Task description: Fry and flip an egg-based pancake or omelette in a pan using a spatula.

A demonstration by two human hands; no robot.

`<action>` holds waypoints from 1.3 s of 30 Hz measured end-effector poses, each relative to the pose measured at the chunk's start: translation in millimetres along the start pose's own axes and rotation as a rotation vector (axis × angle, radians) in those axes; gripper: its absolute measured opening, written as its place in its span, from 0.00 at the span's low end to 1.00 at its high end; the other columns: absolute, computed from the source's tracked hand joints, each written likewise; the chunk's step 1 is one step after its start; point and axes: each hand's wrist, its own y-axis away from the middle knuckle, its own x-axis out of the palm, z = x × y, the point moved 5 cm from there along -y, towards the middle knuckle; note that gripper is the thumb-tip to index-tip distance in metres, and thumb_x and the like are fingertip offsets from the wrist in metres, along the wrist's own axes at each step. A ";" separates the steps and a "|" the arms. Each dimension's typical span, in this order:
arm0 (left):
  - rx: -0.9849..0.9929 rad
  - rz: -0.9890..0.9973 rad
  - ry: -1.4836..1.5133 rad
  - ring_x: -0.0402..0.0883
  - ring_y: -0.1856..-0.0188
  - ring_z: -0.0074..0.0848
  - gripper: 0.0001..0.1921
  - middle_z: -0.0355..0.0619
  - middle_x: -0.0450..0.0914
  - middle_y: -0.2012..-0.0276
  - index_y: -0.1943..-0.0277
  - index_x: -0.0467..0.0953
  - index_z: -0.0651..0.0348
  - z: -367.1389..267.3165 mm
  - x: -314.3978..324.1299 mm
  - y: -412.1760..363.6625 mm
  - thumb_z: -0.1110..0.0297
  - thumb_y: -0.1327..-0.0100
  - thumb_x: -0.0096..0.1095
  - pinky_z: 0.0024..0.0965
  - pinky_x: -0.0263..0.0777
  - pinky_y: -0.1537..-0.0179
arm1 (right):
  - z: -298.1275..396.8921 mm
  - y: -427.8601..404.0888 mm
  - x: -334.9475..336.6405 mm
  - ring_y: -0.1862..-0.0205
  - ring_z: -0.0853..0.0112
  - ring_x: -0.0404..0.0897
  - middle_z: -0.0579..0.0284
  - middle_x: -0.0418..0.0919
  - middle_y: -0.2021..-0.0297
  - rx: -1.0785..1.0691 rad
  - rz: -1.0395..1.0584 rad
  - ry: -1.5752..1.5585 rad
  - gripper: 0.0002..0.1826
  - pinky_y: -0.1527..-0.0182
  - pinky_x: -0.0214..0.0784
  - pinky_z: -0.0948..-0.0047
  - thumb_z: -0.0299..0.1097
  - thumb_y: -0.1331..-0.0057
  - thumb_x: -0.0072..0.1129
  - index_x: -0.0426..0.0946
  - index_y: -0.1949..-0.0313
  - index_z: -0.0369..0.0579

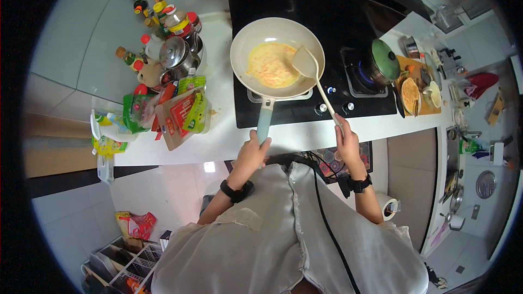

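A cream-coloured frying pan (240, 32) sits over the left burner of the black glass hob (261, 2). My left hand (250, 153) grips the end of its pale blue-green handle (264, 121). Inside the pan lies a thin, round yellow batter or egg mixture with orange bits (271, 65). My right hand (347, 141) holds a cream spatula (304, 63) by its long handle. The spatula's blade is over the right edge of the mixture; whether it touches the mixture cannot be told.
A pot with a green lid (385, 62) stands by the lit right burner. Beyond it, a wooden board (433, 104) holds flatbread (410, 92) beside a knife (398, 100). Bottles, jars, a metal pot (175, 55) and food packets (179, 118) crowd the white counter (220, 143) at left.
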 end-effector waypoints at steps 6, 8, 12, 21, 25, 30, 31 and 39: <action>0.010 -0.017 -0.027 0.76 0.86 0.36 0.19 0.55 0.76 0.82 0.59 0.58 0.69 2.9 -0.2 -1.3 0.58 0.37 0.49 0.34 0.71 0.83 | -6.2 -4.2 4.8 0.75 0.50 0.77 0.45 0.76 0.78 -0.039 0.012 0.026 0.17 0.76 0.65 0.59 0.31 0.35 0.46 0.64 0.46 0.52; 0.008 -0.014 -0.028 0.76 0.86 0.36 0.19 0.55 0.76 0.82 0.59 0.58 0.69 -2.3 -1.8 0.1 0.58 0.37 0.49 0.34 0.71 0.83 | -6.7 -4.7 4.3 0.75 0.50 0.77 0.45 0.76 0.78 -0.009 0.018 0.019 0.17 0.76 0.65 0.59 0.31 0.35 0.46 0.63 0.46 0.51; 0.010 -0.018 -0.058 0.76 0.86 0.36 0.19 0.56 0.76 0.82 0.59 0.58 0.70 -1.8 -2.1 0.1 0.58 0.37 0.49 0.35 0.71 0.82 | -13.2 -5.1 6.5 0.76 0.49 0.76 0.46 0.75 0.81 0.088 0.048 0.014 0.14 0.78 0.64 0.58 0.34 0.35 0.48 0.63 0.51 0.49; 0.034 -0.031 -0.067 0.76 0.85 0.39 0.21 0.57 0.75 0.84 0.58 0.58 0.71 2.7 -1.0 -3.7 0.57 0.37 0.49 0.37 0.71 0.81 | 36.8 -31.7 4.7 0.81 0.54 0.76 0.51 0.75 0.83 -0.192 0.031 0.069 0.10 0.81 0.64 0.59 0.35 0.37 0.51 0.65 0.60 0.47; 0.043 -0.048 -0.059 0.76 0.85 0.40 0.21 0.56 0.75 0.84 0.58 0.59 0.71 7.0 0.7 -5.2 0.57 0.38 0.50 0.38 0.71 0.80 | 62.9 -42.9 10.6 0.81 0.54 0.76 0.52 0.75 0.82 -0.227 0.020 0.087 0.08 0.80 0.66 0.59 0.35 0.38 0.52 0.66 0.63 0.48; 0.039 -0.030 -0.060 0.76 0.85 0.40 0.20 0.55 0.75 0.84 0.58 0.60 0.70 7.3 0.4 -5.0 0.57 0.38 0.50 0.39 0.71 0.80 | 90.6 -51.8 19.4 0.81 0.55 0.76 0.53 0.76 0.81 -0.248 -0.019 0.116 0.07 0.79 0.67 0.60 0.36 0.39 0.53 0.71 0.64 0.49; 0.039 -0.029 -0.059 0.76 0.85 0.40 0.20 0.55 0.75 0.84 0.58 0.60 0.70 4.5 -0.6 -3.5 0.57 0.38 0.50 0.39 0.71 0.80 | 92.3 -53.3 22.8 0.81 0.55 0.76 0.53 0.76 0.81 -0.247 -0.019 0.117 0.07 0.79 0.67 0.60 0.36 0.39 0.53 0.71 0.64 0.49; 0.055 -0.028 -0.079 0.77 0.83 0.43 0.20 0.55 0.75 0.85 0.59 0.60 0.70 6.0 -0.3 -4.5 0.56 0.38 0.49 0.41 0.71 0.78 | 96.3 -61.8 34.2 0.79 0.54 0.76 0.52 0.76 0.81 -0.246 -0.017 0.192 0.07 0.79 0.67 0.59 0.36 0.40 0.54 0.72 0.65 0.50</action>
